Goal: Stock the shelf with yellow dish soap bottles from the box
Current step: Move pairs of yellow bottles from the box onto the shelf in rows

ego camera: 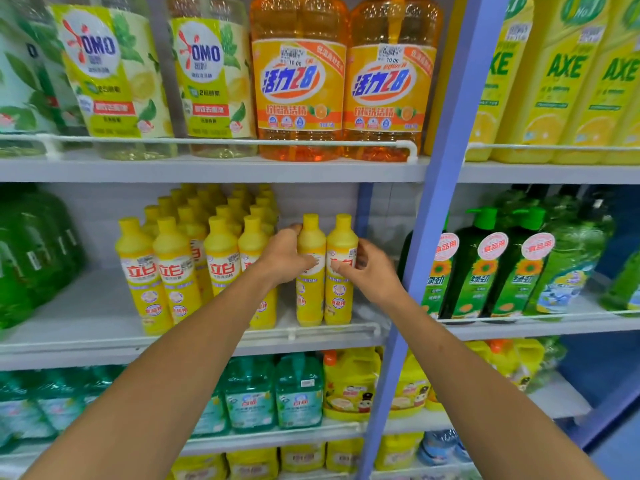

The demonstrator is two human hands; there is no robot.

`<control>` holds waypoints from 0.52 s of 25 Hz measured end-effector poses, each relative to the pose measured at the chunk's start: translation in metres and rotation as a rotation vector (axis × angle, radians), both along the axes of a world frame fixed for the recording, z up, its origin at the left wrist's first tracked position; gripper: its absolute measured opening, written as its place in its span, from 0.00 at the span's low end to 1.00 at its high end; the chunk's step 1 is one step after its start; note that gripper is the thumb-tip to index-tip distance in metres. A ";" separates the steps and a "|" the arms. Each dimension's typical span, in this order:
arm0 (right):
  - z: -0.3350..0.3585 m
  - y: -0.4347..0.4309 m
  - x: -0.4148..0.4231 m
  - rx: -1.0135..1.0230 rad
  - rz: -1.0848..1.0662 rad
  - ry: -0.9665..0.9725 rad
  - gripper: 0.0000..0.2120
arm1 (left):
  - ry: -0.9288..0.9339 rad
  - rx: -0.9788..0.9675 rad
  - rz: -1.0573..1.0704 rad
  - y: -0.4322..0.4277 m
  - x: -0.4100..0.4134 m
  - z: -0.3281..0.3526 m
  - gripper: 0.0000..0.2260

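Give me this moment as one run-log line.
left hand grips left yellow bottle | right hand grips right yellow bottle | both upright, side by side on middle shelf

The left hand [282,259] grips the left bottle [310,299] and the right hand [372,271] holds the right bottle [341,299]. These 2 yellow dish soap bottles stand upright, touching each other, on the middle shelf [86,317], just right of the yellow row [173,268]. 2 orange bottles [299,81] stand above.

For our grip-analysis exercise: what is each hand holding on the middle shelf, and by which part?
The left hand grips one yellow bottle round its upper body; the right hand holds the neighbouring bottle at label height.
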State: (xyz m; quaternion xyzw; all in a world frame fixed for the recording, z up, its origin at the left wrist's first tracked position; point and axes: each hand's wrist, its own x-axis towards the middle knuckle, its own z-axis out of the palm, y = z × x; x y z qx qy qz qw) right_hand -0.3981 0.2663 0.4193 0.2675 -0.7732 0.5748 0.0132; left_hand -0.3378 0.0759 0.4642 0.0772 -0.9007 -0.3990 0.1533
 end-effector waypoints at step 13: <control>-0.051 0.001 0.005 0.131 -0.108 -0.052 0.24 | 0.018 0.018 0.191 0.026 0.016 -0.083 0.28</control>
